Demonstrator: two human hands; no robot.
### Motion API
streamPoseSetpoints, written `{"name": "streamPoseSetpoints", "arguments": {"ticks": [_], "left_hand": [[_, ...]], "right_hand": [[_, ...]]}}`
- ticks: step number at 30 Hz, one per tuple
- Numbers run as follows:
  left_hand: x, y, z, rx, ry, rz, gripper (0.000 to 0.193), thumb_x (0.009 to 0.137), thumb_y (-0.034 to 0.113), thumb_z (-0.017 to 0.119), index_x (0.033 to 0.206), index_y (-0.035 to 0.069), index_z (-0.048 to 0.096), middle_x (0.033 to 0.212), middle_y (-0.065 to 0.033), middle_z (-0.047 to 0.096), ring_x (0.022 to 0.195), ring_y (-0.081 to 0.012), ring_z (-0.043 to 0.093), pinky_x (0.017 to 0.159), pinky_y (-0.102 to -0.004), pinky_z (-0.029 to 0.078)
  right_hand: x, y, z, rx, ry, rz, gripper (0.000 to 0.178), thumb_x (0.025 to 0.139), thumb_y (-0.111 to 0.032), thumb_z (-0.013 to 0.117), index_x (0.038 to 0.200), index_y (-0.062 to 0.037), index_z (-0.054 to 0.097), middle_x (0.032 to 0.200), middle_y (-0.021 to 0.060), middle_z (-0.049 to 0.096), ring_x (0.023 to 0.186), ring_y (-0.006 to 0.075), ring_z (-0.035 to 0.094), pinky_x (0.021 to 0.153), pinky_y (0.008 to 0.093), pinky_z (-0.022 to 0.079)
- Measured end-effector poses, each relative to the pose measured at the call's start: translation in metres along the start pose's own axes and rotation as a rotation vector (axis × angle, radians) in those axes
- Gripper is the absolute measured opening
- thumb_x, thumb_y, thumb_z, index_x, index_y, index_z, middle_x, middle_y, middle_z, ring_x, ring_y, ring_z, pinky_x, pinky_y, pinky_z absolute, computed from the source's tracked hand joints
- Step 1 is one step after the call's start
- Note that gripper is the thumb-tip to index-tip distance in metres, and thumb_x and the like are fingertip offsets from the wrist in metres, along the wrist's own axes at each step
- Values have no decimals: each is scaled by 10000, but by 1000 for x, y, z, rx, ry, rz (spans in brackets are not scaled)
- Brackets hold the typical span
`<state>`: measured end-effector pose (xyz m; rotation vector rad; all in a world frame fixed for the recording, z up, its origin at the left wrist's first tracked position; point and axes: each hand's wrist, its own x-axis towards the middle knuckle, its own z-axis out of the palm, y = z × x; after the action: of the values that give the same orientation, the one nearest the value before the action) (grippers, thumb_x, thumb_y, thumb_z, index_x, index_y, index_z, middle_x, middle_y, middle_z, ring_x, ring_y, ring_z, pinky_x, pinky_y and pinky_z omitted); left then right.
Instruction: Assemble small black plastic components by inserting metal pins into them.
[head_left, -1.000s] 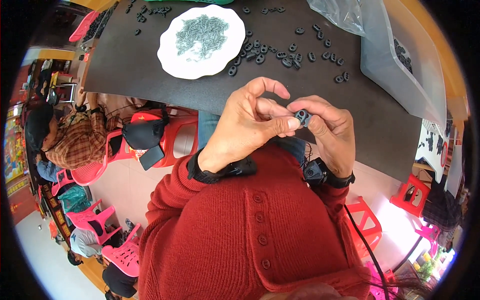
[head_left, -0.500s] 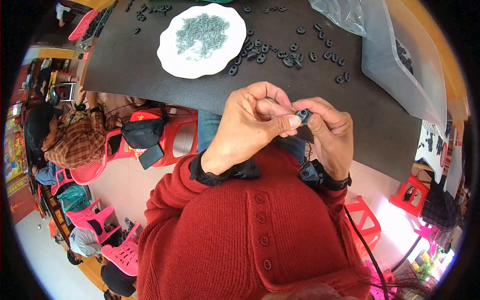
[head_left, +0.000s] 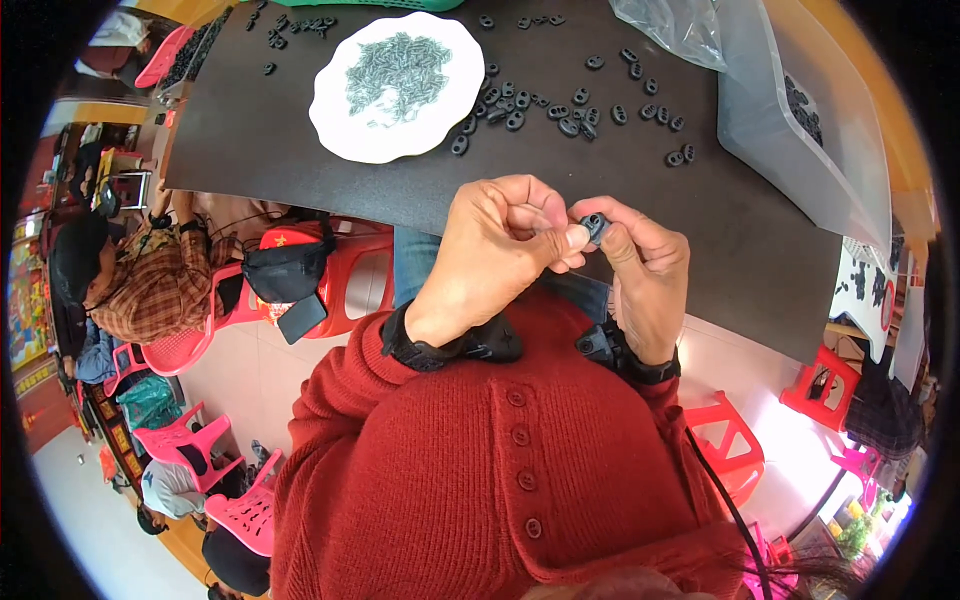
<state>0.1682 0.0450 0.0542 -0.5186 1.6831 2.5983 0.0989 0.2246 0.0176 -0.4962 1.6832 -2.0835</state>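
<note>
My left hand (head_left: 495, 258) and my right hand (head_left: 645, 275) meet in front of my chest, over the near edge of a dark table (head_left: 300, 150). Between their fingertips sits a small black plastic part (head_left: 595, 225), pinched by my right thumb and forefinger. My left thumb and forefinger press against it from the left side. What my left fingers carry is too small to tell. Both wrists wear black bands over red sleeves.
A white plate (head_left: 395, 85) heaped with small grey metal pieces stands on the table. Several loose black parts (head_left: 575, 112) lie to its right. A clear plastic bin (head_left: 800, 120) holds more at the far right. Red and pink stools and a seated person (head_left: 140, 280) are at left.
Both hands stay joined on the black part; they have shifted slightly and the left fingers press closer onto it.
</note>
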Motion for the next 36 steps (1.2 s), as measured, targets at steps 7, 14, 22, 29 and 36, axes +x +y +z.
{"name": "streamPoseSetpoints", "arguments": {"ticks": [7,14,22,29,36], "left_hand": [[1,-1,1,-3,-19,19,164,990,2,826,1009,23,664,856,-61,786,766,-111,760,708,-264,645],[-2,3,2,13,-15,150,202,997,3,819,1114,21,655,949,-58,806,845,-114,774,771,-261,646],[5,3,1,37,-29,143,243,1001,-6,811,1162,27,632,1019,-72,810,877,-103,763,784,-244,627],[10,5,0,-48,-137,57,208,1055,15,716,1237,24,615,1114,-106,817,931,-96,736,810,-251,614],[24,-20,-31,1,-127,-76,167,1038,-6,684,1205,4,667,1177,-131,816,937,-99,715,899,-260,597]], "right_hand": [[1,-2,3,8,36,-57,308,1100,-170,727,1236,104,767,1107,108,786,965,137,713,883,292,570],[11,-11,-6,288,-199,-28,462,1134,-323,680,1410,45,716,1318,121,756,1166,177,713,1056,336,558],[19,-25,-14,136,-227,37,467,1061,-239,794,1415,51,704,1283,103,749,1151,158,706,1028,317,557],[17,-66,-21,-192,87,-14,296,979,28,764,1275,31,785,1131,50,786,1009,89,675,902,244,539],[58,-133,-79,-1033,636,-330,366,982,-231,855,1290,-36,819,884,-30,637,831,66,571,766,230,465]]}}
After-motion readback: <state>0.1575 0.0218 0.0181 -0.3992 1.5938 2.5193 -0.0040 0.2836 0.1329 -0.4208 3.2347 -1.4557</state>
